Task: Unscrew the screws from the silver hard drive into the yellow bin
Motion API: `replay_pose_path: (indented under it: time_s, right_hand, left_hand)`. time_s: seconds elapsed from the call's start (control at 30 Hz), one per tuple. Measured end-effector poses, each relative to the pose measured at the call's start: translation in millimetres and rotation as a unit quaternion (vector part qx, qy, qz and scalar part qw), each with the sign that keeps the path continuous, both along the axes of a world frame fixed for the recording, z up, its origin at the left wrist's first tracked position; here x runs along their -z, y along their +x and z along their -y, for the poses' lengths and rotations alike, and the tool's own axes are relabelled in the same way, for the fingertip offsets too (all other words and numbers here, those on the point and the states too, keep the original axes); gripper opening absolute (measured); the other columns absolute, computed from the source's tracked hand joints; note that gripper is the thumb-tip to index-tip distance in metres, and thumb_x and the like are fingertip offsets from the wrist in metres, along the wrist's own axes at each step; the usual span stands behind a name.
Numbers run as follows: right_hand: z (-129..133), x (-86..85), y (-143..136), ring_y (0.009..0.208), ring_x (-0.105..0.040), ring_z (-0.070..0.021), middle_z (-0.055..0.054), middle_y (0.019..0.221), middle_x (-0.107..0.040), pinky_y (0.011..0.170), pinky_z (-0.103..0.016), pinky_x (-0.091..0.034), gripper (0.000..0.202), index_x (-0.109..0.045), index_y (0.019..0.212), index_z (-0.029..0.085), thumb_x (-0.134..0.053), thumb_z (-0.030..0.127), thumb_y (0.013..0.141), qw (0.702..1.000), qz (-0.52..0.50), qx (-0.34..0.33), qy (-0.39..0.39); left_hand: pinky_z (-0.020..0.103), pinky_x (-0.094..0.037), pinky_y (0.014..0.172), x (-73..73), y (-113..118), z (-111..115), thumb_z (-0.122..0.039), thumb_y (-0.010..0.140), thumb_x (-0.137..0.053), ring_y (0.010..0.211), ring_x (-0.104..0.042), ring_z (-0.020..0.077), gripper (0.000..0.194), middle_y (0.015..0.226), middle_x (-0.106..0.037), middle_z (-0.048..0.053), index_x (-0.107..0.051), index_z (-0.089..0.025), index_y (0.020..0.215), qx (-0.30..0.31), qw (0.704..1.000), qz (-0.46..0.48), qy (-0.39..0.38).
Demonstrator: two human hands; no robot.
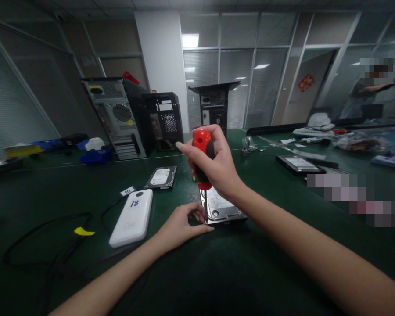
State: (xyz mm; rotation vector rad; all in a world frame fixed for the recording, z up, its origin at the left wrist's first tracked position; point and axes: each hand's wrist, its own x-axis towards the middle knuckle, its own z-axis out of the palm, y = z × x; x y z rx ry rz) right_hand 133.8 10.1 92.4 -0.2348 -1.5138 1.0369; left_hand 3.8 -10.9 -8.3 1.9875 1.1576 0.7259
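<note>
My right hand [221, 164] is wrapped round the red and black handle of a screwdriver [202, 137]. It is held upright, its shaft pointing down at the left front corner of a hard drive [220, 212]. That drive lies flat on the green table, label side up, partly hidden behind my right hand. At its left side, my left hand [183, 223] grips the corner, fingers along the side and thumb at the front edge. Whether the screwdriver's tip sits in a screw cannot be made out.
A white power bank [131, 219] marked 18 and a black cable [49, 263] lie left. Another hard drive [161, 177] sits behind them, a third [298, 164] to the right. Computer cases [118, 116] stand at the back. A person [358, 96] is at far right.
</note>
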Motion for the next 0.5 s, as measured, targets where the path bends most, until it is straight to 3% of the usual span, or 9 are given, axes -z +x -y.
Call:
replay_pose_path:
  time_s: [0.07,0.27,0.37,0.5]
  right_hand:
    - [0.0,0.1,-0.6,0.047,-0.043,-0.0071,0.007,0.066,-0.045,0.041,-0.021,-0.038,0.032,-0.041,0.097,0.028,-0.066,0.037,0.079,1.0,0.0,0.01,-0.008]
    - [-2.2,-2.5,-1.4,0.055,-0.047,-0.0085,0.003,0.074,-0.047,0.046,-0.022,-0.042,0.028,-0.051,0.107,0.026,-0.043,0.047,0.091,0.998,0.01,-0.056,-0.011]
    - [-3.8,-2.6,-1.2,0.055,-0.049,-0.0085,0.004,0.071,-0.047,0.05,-0.022,-0.046,0.022,-0.05,0.1,0.024,-0.055,0.04,0.087,0.999,0.009,-0.047,-0.009]
    - [-5.5,-0.8,0.3,0.063,-0.056,-0.0083,0.004,0.083,-0.053,0.058,-0.025,-0.052,0.033,-0.043,0.093,0.024,-0.071,0.03,0.076,0.999,-0.016,-0.044,-0.012]
  left_hand:
    - [0.026,-0.046,0.071,0.2,0.4,0.0,-0.029,0.07,-0.076,0.075,-0.059,0.017,0.023,0.078,-0.064,0.0,-0.062,-0.016,0.081,0.0,1.0,0.005,0.001]
    - [0.026,-0.045,0.071,-0.4,1.2,0.2,-0.028,0.071,-0.076,0.075,-0.059,0.0167,0.023,0.078,-0.063,0.0,-0.062,-0.015,0.083,0.003,1.0,0.008,0.003]
    - [0.026,-0.045,0.071,-1.7,1.2,0.4,-0.028,0.071,-0.076,0.076,-0.059,0.0168,0.023,0.079,-0.063,0.0,-0.063,-0.014,0.084,0.003,1.0,0.008,0.006]
    - [0.026,-0.045,0.071,-1.6,0.6,1.0,-0.029,0.072,-0.076,0.076,-0.059,0.0167,0.022,0.079,-0.063,0.0,-0.062,-0.015,0.083,0.002,1.0,0.007,0.001]
